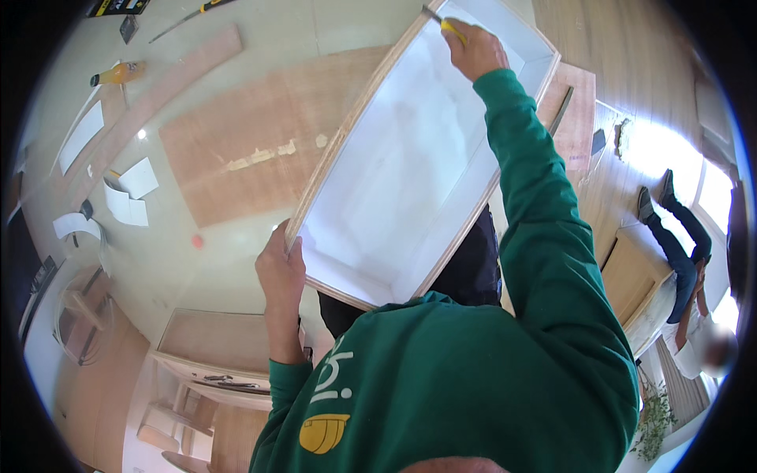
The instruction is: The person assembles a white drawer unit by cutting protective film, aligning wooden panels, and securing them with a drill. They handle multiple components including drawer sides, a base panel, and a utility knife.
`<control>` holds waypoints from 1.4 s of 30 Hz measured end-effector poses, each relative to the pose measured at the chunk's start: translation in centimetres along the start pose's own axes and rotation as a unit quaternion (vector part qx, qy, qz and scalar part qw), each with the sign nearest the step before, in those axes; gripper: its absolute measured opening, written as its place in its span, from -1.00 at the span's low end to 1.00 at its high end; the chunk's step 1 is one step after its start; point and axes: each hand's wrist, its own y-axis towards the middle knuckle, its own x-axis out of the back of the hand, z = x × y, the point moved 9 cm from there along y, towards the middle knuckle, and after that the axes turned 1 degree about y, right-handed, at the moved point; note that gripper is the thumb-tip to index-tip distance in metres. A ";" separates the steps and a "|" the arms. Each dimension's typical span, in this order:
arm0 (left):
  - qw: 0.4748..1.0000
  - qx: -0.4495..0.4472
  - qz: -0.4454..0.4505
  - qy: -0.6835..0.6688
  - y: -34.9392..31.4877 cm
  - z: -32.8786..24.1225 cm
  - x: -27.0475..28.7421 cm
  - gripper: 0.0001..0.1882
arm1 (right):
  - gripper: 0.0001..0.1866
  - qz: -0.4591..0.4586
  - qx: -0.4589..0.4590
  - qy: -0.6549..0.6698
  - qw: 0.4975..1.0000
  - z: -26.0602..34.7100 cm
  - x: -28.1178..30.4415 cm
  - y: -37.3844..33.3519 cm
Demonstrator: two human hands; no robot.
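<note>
An open rectangular box (386, 173) with a white interior and wood-edged rim is positioned diagonally in front of the torso, its open side faced toward the camera. Its near end is located close to the green sweatshirt (457, 378). The near left corner is grasped by the left hand (282, 264), with the thumb placed at the rim. A yellow-handled tool (451, 30) is gripped in the right hand (479, 54) at the far end; its metal part is directed toward the left rim. Whether the rim is touched by it cannot be determined.

Left of the box, a brown wooden sheet (213, 177) marked with pale patches is laid on the floor (236, 260). Beyond it are placed a narrow board (169, 94), an amber bottle (122, 73) and curved white pieces (126, 206). At far right, a seated person (683, 244) is seen.
</note>
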 end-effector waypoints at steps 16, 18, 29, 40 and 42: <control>1.000 0.000 -0.007 0.028 0.0 0.1 0.0 -0.64 | -0.65 -0.005 0.048 0.005 0.999 -1.8 0.8 4.4; 1.000 -0.003 -0.007 -0.003 0.0 0.1 0.0 -0.65 | -0.67 0.001 0.064 0.004 0.998 -1.8 1.0 2.9; 1.000 -0.005 -0.008 -0.024 0.1 0.3 -0.2 -0.63 | -0.68 -0.065 0.068 -0.011 0.995 -3.7 0.8 5.7; 1.000 -0.018 -0.014 -0.018 0.1 -0.2 0.2 -0.64 | -0.65 -0.029 0.049 -0.017 0.998 -4.4 1.4 6.9; 0.999 -0.041 -0.028 -0.015 0.3 -0.4 0.2 -0.65 | -0.66 -0.039 0.046 -0.027 0.998 -6.0 0.7 7.5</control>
